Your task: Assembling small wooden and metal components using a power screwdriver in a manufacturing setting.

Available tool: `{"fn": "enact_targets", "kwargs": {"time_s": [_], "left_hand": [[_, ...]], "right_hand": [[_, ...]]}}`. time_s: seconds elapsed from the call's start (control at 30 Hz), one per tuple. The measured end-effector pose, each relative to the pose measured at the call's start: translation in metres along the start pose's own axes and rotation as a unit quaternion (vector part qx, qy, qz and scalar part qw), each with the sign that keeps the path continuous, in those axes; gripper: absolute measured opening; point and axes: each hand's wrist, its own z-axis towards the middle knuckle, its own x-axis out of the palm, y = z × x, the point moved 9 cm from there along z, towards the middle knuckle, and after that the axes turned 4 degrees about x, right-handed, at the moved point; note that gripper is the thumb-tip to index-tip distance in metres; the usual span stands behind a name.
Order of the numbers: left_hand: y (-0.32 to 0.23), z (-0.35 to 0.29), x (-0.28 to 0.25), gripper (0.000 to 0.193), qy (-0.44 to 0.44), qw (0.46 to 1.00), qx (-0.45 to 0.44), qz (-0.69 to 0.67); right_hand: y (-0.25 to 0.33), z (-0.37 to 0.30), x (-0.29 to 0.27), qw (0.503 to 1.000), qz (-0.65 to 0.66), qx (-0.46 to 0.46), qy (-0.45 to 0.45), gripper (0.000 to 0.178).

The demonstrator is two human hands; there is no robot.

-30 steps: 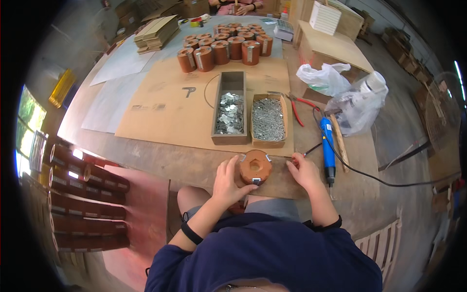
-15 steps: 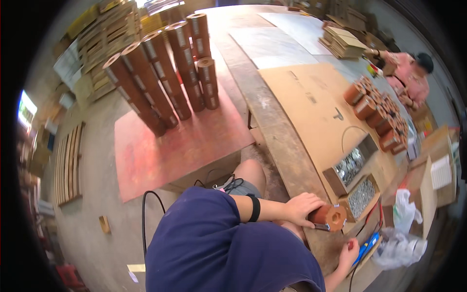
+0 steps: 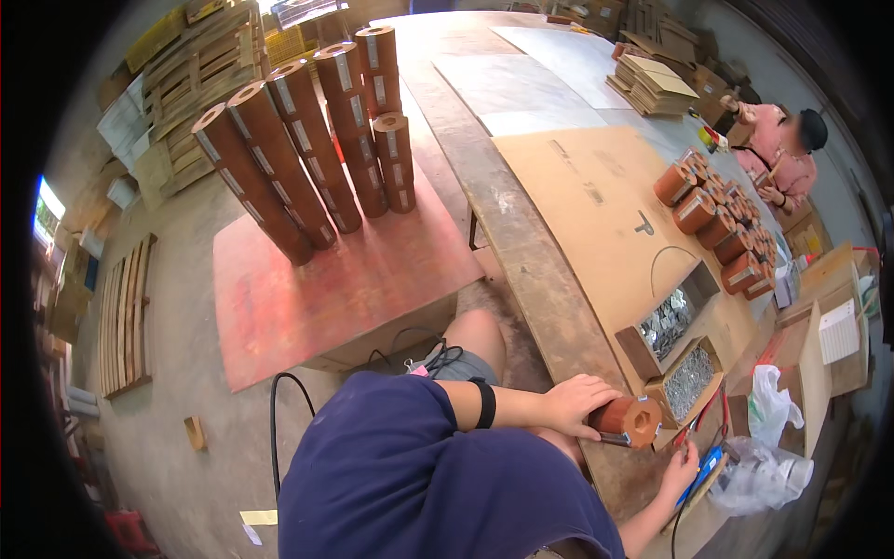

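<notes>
My left hand (image 3: pixel 582 402) is wrapped over the side of a reddish-brown cylinder (image 3: pixel 643 419) with a hole in its end face and small metal pieces along its rim. The cylinder lies on its side on the bench edge, its end turned toward my right. Just beyond it, my right hand (image 3: pixel 680 472) is raised with the fingers curled together; whatever they pinch is too small to make out. Beside that hand lies a blue tool (image 3: pixel 705 469) with a dark cord. Close by is an open box of small metal parts (image 3: pixel 691 384).
Another box holds shiny metal pieces (image 3: pixel 663 321). Many brown cylinders (image 3: pixel 717 224) stand on the cardboard-covered table (image 3: pixel 568 200), with a person (image 3: pixel 782 154) behind them. Tall cylinder stacks (image 3: pixel 307 154) rise from a red board (image 3: pixel 345 312) at left. Plastic bags (image 3: pixel 759 475) lie at right.
My right hand has moved slightly up and to the right, toward the cylinder's end and the parts box. My left hand stays on the cylinder. The view has shifted slightly.
</notes>
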Motion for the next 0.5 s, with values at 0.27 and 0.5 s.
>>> {"fn": "enact_targets", "kwargs": {"time_s": [0.27, 0.5], "left_hand": [[-0.005, 0.005, -0.011, 0.071, 0.0, 1.0, 0.01, -0.001], [-0.008, 0.013, -0.006, 0.07, 0.03, 0.999, -0.006, 0.034]], "right_hand": [[-0.011, -0.017, -0.043, 0.988, -0.075, 0.093, -0.1, 0.03], [-0.048, -0.022, -0.041, 0.95, -0.145, 0.269, -0.058, 0.064]]}}
